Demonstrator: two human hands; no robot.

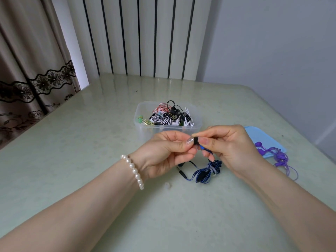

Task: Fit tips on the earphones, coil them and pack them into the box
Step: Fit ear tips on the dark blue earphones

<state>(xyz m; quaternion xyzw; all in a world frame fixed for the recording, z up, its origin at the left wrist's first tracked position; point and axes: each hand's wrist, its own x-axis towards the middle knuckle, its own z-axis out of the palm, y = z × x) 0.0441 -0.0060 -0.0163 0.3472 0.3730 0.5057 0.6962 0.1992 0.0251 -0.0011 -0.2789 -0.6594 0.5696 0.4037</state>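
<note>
Two bare hands meet above a glossy pale green bench. The left hand [169,151] pinches a small black rubber ear tip [196,140], its grip closed on it. The right hand [229,146] pinches the blue earbud [202,147] of a blue-and-black corded earphone set [205,171], whose loose bundle rests on the bench below. The tip-fitting step appears under way; next, the soft tip likely needs pressing over the nozzle. Behind stands a clear plastic box [168,115] of coiled earphones.

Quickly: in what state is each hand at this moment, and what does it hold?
Left hand: closed, pinching the black ear tip.
Right hand: closed, pinching the blue earbud of the blue earphones.
</note>
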